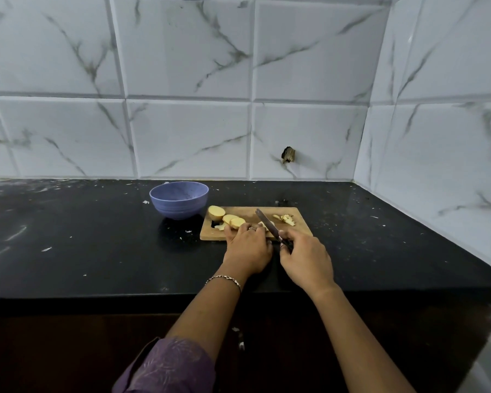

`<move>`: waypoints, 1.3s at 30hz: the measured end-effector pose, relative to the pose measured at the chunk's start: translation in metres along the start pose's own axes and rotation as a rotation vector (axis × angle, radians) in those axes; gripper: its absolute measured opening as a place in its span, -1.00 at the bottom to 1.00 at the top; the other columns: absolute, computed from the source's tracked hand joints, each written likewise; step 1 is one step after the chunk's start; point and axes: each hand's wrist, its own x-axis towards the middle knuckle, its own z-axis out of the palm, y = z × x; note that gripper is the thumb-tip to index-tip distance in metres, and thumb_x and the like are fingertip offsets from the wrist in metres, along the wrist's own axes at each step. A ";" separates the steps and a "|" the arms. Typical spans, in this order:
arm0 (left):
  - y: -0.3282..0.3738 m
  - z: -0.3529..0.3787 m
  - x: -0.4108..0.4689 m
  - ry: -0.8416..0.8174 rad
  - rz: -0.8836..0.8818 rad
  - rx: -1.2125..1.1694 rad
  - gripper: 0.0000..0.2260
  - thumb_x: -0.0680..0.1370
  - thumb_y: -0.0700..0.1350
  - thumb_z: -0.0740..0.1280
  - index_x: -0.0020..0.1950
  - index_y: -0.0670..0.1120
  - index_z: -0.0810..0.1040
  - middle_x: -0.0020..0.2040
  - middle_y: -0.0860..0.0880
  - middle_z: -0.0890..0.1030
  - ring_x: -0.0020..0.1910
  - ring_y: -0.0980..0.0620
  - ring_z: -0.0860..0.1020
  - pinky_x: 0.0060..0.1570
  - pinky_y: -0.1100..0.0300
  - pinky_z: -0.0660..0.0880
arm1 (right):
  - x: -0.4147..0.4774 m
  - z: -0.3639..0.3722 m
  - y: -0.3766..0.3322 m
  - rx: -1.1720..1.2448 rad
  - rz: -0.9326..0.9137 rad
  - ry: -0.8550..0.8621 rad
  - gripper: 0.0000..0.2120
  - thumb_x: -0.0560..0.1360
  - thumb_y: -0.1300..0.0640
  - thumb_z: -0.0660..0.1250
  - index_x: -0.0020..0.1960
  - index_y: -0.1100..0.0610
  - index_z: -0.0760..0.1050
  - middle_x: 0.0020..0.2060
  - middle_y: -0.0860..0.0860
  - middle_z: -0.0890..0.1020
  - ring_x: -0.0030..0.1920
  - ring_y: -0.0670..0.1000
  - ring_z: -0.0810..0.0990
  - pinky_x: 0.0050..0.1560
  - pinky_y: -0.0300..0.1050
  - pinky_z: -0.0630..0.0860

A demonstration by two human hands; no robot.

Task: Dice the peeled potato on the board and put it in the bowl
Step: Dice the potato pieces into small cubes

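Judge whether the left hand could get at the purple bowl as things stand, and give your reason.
Probably yes. The left hand steadies potato slices on the cutting board; the bowl stands just off the board's far left corner, open and upright, with nothing tall between.

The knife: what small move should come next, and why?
Probably press the knife down through the potato piece under the left hand. The right hand grips the handle, the blade slants over the board, whole slices lie beside it, and the bowl shows no potato.
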 end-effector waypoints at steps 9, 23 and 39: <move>0.002 -0.003 -0.003 0.016 0.019 0.041 -0.68 0.65 0.03 0.06 0.28 -0.08 0.42 0.31 -0.07 0.52 0.44 -0.08 0.26 0.40 -0.28 -0.05 | 0.004 0.011 -0.013 -0.182 -0.121 -0.006 -0.86 0.54 0.20 0.26 0.07 0.06 0.51 -0.10 -0.02 0.63 -0.06 0.05 0.64 -0.07 -0.05 0.55; 0.002 -0.006 -0.006 -0.011 0.049 0.075 -0.69 0.61 -0.12 0.12 0.36 -0.07 0.37 0.40 -0.05 0.44 0.46 -0.08 0.21 0.40 -0.32 -0.09 | 0.015 0.004 -0.020 -0.316 -0.236 -0.088 -0.74 0.54 0.23 0.27 0.20 0.05 0.53 0.01 0.01 0.65 0.06 0.04 0.60 -0.01 -0.09 0.52; 0.004 -0.007 -0.008 0.050 -0.066 0.044 -0.60 0.66 0.07 0.10 0.44 -0.07 0.39 0.57 -0.02 0.21 0.57 -0.05 -0.01 0.44 -0.28 -0.16 | 0.010 0.012 -0.017 -0.049 0.031 -0.033 -0.86 0.57 0.16 0.28 0.12 0.04 0.51 -0.04 -0.02 0.63 0.04 0.07 0.59 -0.13 -0.12 0.40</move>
